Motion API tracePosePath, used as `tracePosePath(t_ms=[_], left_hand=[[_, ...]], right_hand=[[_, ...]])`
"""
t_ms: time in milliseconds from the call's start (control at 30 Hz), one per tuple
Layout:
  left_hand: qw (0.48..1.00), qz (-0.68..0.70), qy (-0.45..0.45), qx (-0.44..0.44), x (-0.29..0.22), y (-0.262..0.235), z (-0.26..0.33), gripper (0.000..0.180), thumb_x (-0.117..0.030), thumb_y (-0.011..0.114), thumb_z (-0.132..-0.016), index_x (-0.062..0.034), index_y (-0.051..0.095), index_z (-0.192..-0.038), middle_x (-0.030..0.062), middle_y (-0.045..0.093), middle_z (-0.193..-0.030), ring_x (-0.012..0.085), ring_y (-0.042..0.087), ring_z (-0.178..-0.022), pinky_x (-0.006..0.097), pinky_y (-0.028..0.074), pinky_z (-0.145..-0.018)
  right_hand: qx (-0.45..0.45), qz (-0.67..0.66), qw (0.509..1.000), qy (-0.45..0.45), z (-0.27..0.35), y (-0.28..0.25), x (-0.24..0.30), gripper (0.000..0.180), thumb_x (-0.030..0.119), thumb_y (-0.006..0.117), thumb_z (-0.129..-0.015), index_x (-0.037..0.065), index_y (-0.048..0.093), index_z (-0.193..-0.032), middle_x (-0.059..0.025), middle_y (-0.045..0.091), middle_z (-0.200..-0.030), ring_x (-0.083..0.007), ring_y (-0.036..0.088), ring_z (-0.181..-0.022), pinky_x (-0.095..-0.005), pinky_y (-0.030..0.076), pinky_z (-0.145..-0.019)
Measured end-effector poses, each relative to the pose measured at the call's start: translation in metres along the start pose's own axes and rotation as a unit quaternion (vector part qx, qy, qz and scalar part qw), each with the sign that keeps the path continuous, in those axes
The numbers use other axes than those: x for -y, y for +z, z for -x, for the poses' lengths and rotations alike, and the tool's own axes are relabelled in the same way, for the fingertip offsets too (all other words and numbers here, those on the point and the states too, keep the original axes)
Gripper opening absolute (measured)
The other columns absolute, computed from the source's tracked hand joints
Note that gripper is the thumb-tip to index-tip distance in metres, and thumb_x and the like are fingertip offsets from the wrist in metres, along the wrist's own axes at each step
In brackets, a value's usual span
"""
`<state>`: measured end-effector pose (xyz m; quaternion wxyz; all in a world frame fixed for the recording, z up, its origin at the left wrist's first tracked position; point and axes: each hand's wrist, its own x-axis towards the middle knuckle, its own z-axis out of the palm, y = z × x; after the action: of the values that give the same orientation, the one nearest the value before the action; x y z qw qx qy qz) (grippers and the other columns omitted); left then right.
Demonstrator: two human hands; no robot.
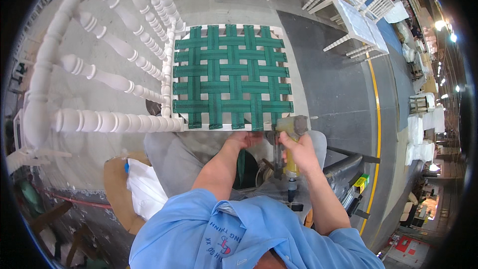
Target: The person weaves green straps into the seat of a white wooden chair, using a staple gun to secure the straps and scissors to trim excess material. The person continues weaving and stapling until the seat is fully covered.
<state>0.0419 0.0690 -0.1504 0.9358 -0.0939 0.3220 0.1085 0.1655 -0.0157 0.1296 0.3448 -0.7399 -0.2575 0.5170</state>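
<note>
Webbing (231, 77) of green straps, woven over and under, fills the seat of one white chair (99, 77), lying just ahead of both hands. I count four straps running away from the person and five crossing them, though the count at the edges is hard to be sure of. The strap ends fold over the white seat frame (291, 77) on all sides.

One stapler (290, 132), yellow with a grey head, is wrapped in the right hand (298, 152), fingers closed round its body; its head presses against the near seat edge, at the end of the rightmost strap. Just beside it, the left hand (243, 140) rests on the same near edge, fingers curled onto a strap end; whether it pinches the strap I cannot tell.

Beyond the webbing, the chair's back shows several turned spindles (117, 47) fanning to the left of the grip. Further ahead and to the right stand more white chairs (356, 22) on the grey floor (338, 89), well apart from the hands.
</note>
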Motion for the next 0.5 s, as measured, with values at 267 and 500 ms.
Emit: tracePosePath(t_ms=[267, 500], left_hand=[[0.675, -0.700, 0.130, -0.194, 0.029, 0.019, 0.065, 0.039, -0.024, 0.069, -0.093, 0.0028, 0.073, -0.121, 0.0189, 0.076, -0.114, 0.0309, 0.073, -0.101, 0.044, 0.057, -0.089], [0.766, -0.624, 0.158, 0.017, 0.020, 0.064, 0.138, 0.029, -0.021, 0.068, -0.099, -0.0036, 0.074, -0.121, 0.0082, 0.077, -0.112, 0.0192, 0.069, -0.105, 0.037, 0.054, -0.095]], right_hand=[[-0.039, -0.065, 0.996, -0.054, 0.023, -0.051, -0.008, 0.032, 0.030, 0.072, -0.103, 0.001, 0.063, -0.116, -0.0067, 0.067, -0.096, -0.0141, 0.057, -0.053, -0.0309, 0.046, -0.045], [-0.023, -0.068, 0.997, -0.038, 0.021, -0.055, -0.012, 0.037, 0.034, 0.072, -0.103, -0.001, 0.065, -0.114, -0.0075, 0.068, -0.097, -0.0142, 0.058, -0.054, -0.0309, 0.047, -0.047]])
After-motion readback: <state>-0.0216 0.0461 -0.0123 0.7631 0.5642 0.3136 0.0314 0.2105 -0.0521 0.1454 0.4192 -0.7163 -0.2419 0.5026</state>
